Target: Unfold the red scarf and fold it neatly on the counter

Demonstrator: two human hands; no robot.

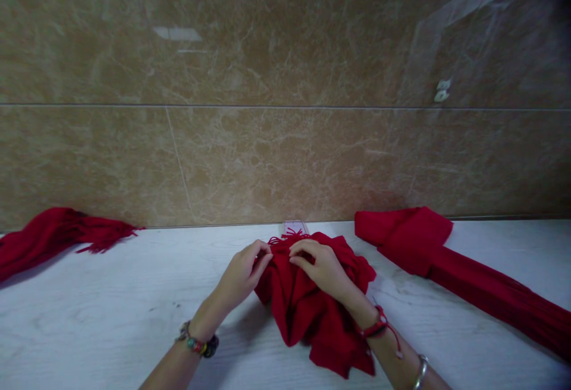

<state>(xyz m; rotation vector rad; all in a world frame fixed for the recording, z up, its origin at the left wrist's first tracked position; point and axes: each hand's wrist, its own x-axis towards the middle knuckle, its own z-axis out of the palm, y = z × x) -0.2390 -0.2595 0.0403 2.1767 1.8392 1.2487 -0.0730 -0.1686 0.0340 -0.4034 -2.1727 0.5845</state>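
Note:
A bunched red scarf (307, 301) with a short fringe at its far end hangs in loose folds between my hands, over the white table. My left hand (245, 271) pinches the scarf's edge at its left side, thumb against fingers. A little to the right, my right hand (319, 265) has its thumb and fingertips closed on the same cloth near the fringe. The lower folds drop toward me, partly behind my right forearm.
On the white wood-grain table (111, 318), a fringed red scarf (57, 235) lies far left. Another red scarf (410, 241), folded over, stretches to the right edge. A small pale card-like object (295, 227) sits by the marbled tile wall (267, 164).

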